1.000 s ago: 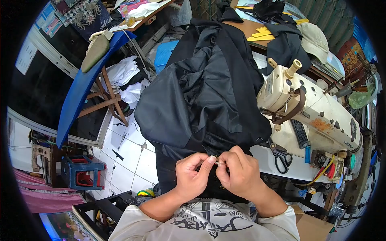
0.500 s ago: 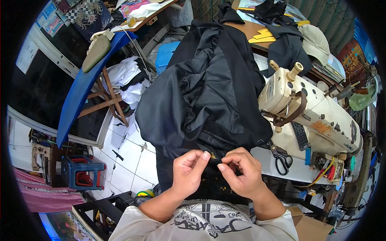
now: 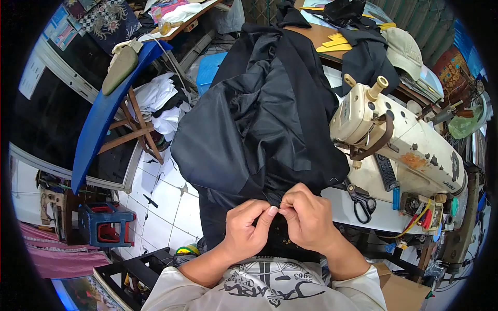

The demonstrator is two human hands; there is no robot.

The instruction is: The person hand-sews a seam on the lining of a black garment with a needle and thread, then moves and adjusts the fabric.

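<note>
Your left hand (image 3: 246, 224) and right hand (image 3: 308, 218) meet at the near edge of the black jacket (image 3: 328, 103), which spreads away from you beyond the fingertips. Your left thumb and forefinger are clamped on that edge, where a narrow fold of cloth runs in between the two hands; your right thumb and forefinger are pressed together just beside them, though you can't tell whether cloth or thread sits between. Yellow thread scraps (image 3: 286, 242) speckle the dark cloth just under your hands. The lining (image 3: 207, 150) has a smooth, faint sheen and billows on the left into a broad rounded lobe — the matte outer fabric frames it along the right, and soft creases gather down the middle. To the right stands a cream Juki sewing machine (image 3: 402, 137), its painted metal chipped and rust-stained, with black-handled scissors (image 3: 362, 206) lying near it on the pale worktop (image 3: 337, 210). Left of the jacket — glossy white floor tiles (image 3: 181, 215) with dark joints.
</note>
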